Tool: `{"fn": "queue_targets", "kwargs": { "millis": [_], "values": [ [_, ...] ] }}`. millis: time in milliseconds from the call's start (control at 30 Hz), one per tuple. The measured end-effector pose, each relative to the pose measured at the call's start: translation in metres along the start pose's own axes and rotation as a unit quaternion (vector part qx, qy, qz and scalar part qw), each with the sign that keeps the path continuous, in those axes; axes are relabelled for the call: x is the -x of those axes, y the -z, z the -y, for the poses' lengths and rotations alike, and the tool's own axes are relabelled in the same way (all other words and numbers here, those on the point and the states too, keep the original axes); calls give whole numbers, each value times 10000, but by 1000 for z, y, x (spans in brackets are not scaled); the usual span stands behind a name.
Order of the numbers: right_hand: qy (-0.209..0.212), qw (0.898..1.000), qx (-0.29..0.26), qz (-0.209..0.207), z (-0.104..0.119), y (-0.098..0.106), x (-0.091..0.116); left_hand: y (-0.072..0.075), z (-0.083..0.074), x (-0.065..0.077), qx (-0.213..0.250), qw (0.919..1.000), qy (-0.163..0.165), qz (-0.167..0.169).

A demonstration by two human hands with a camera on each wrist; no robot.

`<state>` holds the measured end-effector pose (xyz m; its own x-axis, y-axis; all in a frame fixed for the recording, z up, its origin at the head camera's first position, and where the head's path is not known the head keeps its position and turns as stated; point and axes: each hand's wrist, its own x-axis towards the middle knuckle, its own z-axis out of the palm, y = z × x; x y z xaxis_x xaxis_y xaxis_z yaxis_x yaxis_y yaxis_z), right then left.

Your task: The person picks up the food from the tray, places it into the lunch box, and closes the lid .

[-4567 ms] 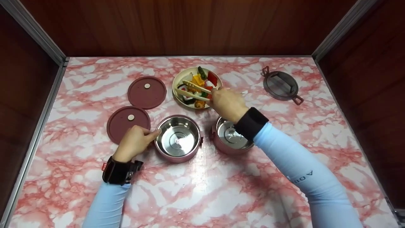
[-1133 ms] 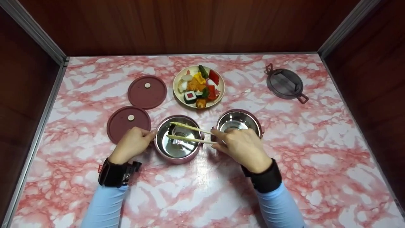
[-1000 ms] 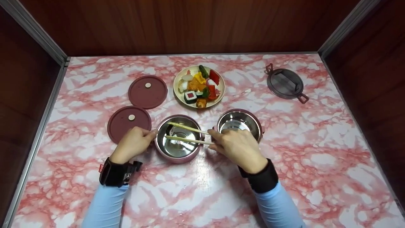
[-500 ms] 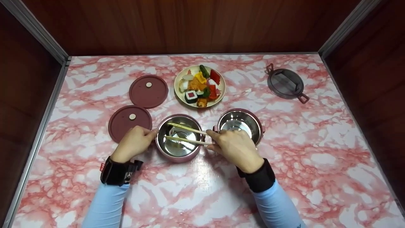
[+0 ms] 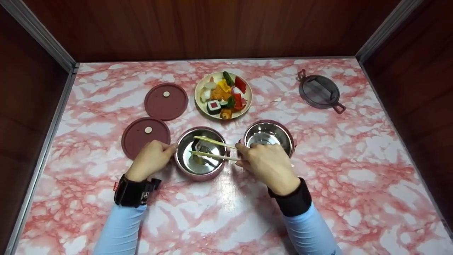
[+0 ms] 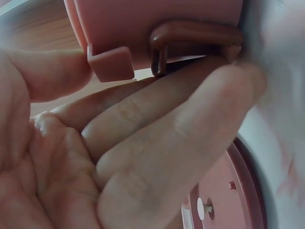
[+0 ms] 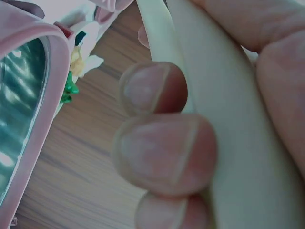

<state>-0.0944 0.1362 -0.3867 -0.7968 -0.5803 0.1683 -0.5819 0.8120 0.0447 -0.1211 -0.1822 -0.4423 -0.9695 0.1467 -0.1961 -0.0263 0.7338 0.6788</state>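
Observation:
My right hand grips pale tongs, also large in the right wrist view as the pale tongs. Their arms reach apart into the left round food container, pink outside and steel inside. A dark-wrapped sushi roll is in it, beside the tong tips. My left hand holds that container at its left side. In the left wrist view the thumb touches a pink clip and the fingers lie against a brown handle. A second, similar container stands partly behind my right hand.
A cream plate at the back bears another sushi roll and several colourful food pieces. Two maroon lids lie at left. A round grey lid with red side clips lies back right. Dark wooden walls border the marbled table.
The tongs have gone from the plate to the left container, and a sushi roll now lies there. In the last half second they shifted slightly right. My left hand has stayed at the container.

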Motion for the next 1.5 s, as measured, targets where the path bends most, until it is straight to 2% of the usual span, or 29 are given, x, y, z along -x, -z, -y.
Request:
{"fn": "queue_targets", "kwargs": {
  "millis": [100, 367, 567, 767, 867, 967, 1100, 1233, 1500],
  "values": [
    [-108, 9999, -16, 133, 2, -2, -1, 0, -1, 0, -30, 10000, -49, -30],
    [-389, 9963, -496, 585, 4, -9, -7, 1, -2, 0, -55, 10000, -12, 3],
    [-361, 9956, -767, 409, 0, -6, -3, 2, -2, 0, -77, 10000, 24, 23],
    [-505, 9891, -1333, 372, -11, 7, 6, 3, -1, 1, -118, 9999, 71, 17],
    [-500, 9834, -1739, 164, -19, 15, 11, 3, -1, 1, -107, 9999, 101, 15],
    [-458, 9818, -1837, -170, -29, 21, 16, 3, 1, 2, -100, 9999, 109, 32],
    [-571, 9871, -1262, -808, -41, 29, 24, 3, 2, 3, -194, 9998, -10, -33],
    [-893, 9848, -799, -1261, -51, 33, 29, 4, 2, 2, -251, 9996, -72, -99],
    [-1501, 9686, -977, -1726, -76, 32, 37, -2, -1, 0, -108, 9999, -32, -21]
  ]
}}
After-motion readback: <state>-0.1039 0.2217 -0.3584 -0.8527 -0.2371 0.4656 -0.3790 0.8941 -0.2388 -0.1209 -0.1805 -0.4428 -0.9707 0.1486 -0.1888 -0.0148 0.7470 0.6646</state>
